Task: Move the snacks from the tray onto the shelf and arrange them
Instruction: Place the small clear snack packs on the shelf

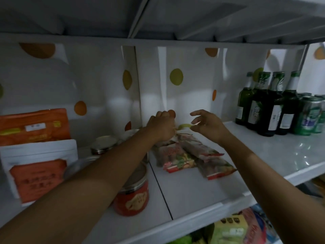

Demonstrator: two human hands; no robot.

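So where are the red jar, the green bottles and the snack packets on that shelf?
red jar (136, 199): head view, its orange label.
green bottles (263, 107): head view, a middle bottle's body.
snack packets (175, 155): head view, the left packet's front.

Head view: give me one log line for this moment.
stage: arranging | left hand: grips far end of snack packets | right hand: open, above them | packets: lying on shelf

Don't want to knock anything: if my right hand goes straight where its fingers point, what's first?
Probably the left hand, which grips the top of the snack packets; the right hand points its fingers leftward at it, though depth is unclear.
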